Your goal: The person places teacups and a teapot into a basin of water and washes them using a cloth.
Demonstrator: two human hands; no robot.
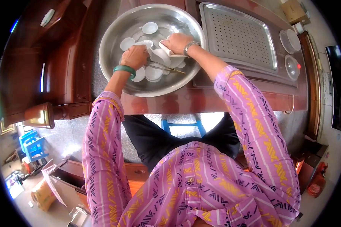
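My left hand (134,56), a green bangle at its wrist, is closed over the metal basin (104,56). Its fingers grip the edge of a white porcelain piece (160,56), partly covered, so its exact kind is unclear. My right hand (177,42), with a metal watch or bracelet, is closed on a white cloth (166,48) close beside that piece. Several small white cups lie in shallow water around my hands, including one cup (149,28) at the far side and another (127,44) at the left. Slim tongs (168,68) lie below the hands.
Right of the basin is a perforated metal tray (238,38) on the red-brown table (223,101). Stacked white bowls (290,41) and a clear glass bowl (291,67) stand at the table's right end. A blue stool (182,125) shows under the table edge.
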